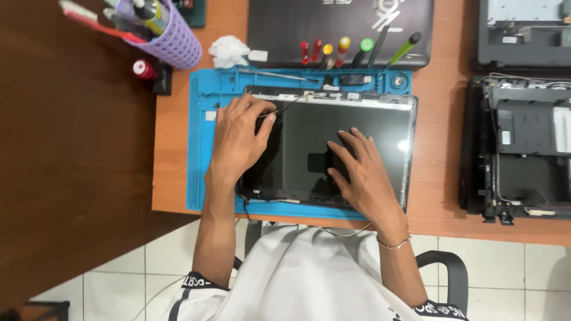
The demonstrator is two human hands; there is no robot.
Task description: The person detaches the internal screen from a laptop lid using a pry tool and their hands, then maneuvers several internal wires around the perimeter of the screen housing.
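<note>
While left hand (238,139) pinches thin black cable (284,109) at laptop screen panel (345,148) top-left corner, right hand (360,175) lies flat, fingers spread, mid-panel — we judge cable-freeing step; next needs gentle pull.

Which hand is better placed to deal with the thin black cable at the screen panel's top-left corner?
Left. The left hand already pinches the cable; the right hand lies flat mid-panel.
</note>
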